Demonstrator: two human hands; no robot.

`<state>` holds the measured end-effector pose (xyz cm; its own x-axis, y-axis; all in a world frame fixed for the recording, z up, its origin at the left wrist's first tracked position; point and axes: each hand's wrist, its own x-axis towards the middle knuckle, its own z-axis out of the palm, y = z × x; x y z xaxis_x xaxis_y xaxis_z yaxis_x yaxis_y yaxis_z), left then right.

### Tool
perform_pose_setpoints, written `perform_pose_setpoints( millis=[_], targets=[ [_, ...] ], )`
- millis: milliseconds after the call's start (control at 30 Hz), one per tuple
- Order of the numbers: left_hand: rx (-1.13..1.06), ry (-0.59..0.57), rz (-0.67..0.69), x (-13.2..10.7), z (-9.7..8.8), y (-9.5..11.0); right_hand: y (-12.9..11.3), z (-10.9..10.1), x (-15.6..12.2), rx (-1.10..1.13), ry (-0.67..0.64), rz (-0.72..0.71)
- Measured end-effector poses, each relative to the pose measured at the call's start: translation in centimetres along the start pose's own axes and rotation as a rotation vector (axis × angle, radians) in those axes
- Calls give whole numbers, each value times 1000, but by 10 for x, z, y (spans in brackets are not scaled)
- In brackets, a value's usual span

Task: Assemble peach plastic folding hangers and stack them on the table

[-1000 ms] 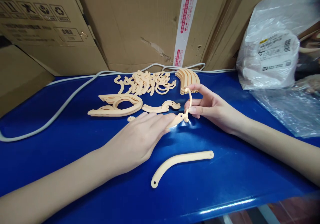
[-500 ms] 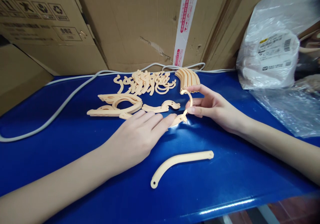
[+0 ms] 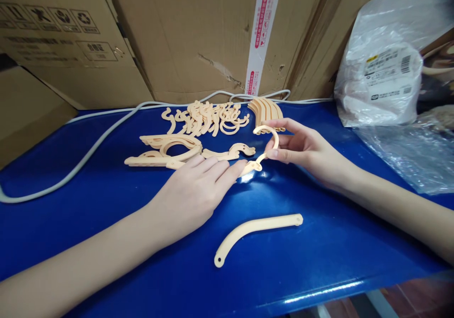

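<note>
As the right hand [image 3: 305, 151] pinches a hook [image 3: 270, 134], tape [image 3: 260, 39] lettering blurs.

The left hand [image 3: 196, 188] lies flat, palm down, fingers stretched toward the hook [image 3: 266, 128], while the right hand [image 3: 307, 152], just right of that hook, pinches it (thumb below, forefinger above), both forearms bare and outstretched.

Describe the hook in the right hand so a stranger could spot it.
On the blue table, look just in front of the heap of peach hooks. This hook is the only one raised, pinched by the right hand beside the left hand.
</note>
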<state>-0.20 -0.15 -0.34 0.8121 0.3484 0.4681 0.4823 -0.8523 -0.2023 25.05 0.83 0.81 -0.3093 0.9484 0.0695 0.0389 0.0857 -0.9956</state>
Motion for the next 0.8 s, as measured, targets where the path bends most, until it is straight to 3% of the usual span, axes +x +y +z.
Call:
perform_pose_setpoints(
  millis=[167, 300, 800],
  targets=[
    [-125, -19, -27, -3, -3, 2, 5, -3, 5, 166, -94, 123],
    [-149, -12, -26, -4, -4, 4, 4, -1, 6, 227, -99, 137],
    [-106, -14, 7, -3, -3, 6, 6, -6, 4, 111, -172, 70]
  ],
)
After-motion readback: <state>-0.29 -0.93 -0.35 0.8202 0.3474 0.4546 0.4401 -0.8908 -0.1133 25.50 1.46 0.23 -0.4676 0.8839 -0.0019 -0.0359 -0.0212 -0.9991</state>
